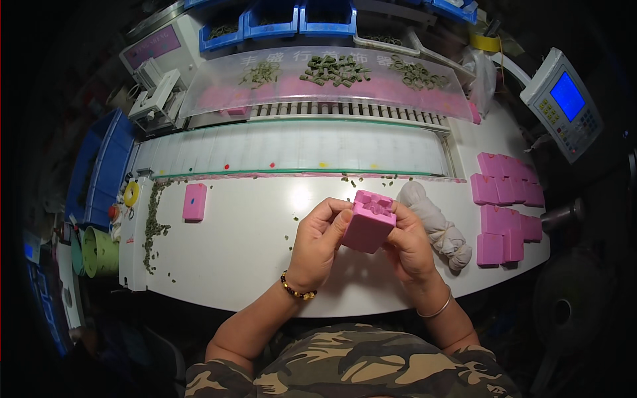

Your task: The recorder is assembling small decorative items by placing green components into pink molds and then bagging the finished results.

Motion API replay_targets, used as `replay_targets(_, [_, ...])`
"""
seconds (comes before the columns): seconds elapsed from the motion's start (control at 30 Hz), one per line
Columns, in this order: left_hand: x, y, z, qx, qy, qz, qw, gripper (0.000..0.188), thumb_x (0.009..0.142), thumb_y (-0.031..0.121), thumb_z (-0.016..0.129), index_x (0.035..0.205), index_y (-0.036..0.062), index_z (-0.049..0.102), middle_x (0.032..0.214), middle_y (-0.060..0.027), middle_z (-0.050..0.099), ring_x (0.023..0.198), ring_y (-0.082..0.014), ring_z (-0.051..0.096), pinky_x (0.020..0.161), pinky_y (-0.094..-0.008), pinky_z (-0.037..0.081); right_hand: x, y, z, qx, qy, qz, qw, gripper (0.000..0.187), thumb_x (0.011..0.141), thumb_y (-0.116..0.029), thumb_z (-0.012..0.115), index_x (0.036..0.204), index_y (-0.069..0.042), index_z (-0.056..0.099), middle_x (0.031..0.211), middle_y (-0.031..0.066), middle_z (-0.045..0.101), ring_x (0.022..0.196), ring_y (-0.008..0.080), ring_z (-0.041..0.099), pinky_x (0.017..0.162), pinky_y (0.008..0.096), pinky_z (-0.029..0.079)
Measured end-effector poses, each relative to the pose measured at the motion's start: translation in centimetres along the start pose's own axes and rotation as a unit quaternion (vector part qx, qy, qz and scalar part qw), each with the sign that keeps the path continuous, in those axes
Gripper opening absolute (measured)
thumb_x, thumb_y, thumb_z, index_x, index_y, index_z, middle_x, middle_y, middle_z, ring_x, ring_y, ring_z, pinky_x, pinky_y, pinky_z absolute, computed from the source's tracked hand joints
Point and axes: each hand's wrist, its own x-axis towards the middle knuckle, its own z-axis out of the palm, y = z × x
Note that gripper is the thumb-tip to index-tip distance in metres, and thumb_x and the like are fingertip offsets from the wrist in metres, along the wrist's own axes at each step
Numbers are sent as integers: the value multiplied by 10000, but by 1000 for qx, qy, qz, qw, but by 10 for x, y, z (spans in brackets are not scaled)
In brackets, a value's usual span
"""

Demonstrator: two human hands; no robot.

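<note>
A pink rubber mould (369, 229), block-shaped with notches in its far end, is held tilted above the white table. My left hand (318, 233) grips its left side, with the thumb along the edge. On the opposite side my right hand (411, 245) has its fingers closed around the mould, partly hidden behind it. A similar pink block with a blue dot (194, 203) lies on the table to the left. Just right of my hands is a twisted whitish cloth (435, 225).
Stacked pink blocks (505, 179) stand at the right, below a keypad with a blue screen (567, 96). Green scraps (154, 229) line the table's left edge. Behind lie a long white strip (292, 147), a clear sheet holding green curled pieces (335, 70) and blue bins (272, 23).
</note>
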Motion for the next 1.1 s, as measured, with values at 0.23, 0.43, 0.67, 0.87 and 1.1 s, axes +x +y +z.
replay_targets(0.23, [-1,0,2,-19,34,-11,999,204,1020,213,528,1061,20,583,963,-33,640,839,-80,608,738,-249,518,1,-6,4,-33,-6,3,999,176,923,-112,629,1093,-67,616,1008,16,650,862,63,589,734,199,463])
replay_targets(0.43, [1,8,6,-34,73,-31,996,248,1038,259,479,1068,30,570,1009,-52,635,920,-113,611,768,-277,531,6,-13,15,-28,-11,-12,999,348,1013,-318,520,1235,-54,564,1100,37,626,1006,94,561,843,260,451])
replay_targets(0.67, [-2,11,18,182,46,130,974,321,1027,277,506,1180,-4,529,1079,-81,605,993,-126,600,847,-288,535,6,-14,16,-190,5,-99,977,270,927,-189,671,1141,-50,583,999,-4,609,886,64,497,788,243,415])
replay_targets(0.87, [-2,12,6,204,19,120,971,270,984,191,588,1171,4,532,1124,-75,583,1008,-145,599,881,-299,523,6,-15,7,-425,-1,-295,856,224,808,-119,749,1008,-82,655,953,-20,606,892,114,486,729,269,382])
replay_targets(1.1, [-2,44,-6,12,-166,-67,984,389,837,-25,714,1181,36,544,1151,-55,575,1096,-149,570,936,-327,506,10,-25,1,-129,-175,-136,967,236,812,-122,749,1015,-43,659,1166,44,522,1145,167,458,986,326,367])
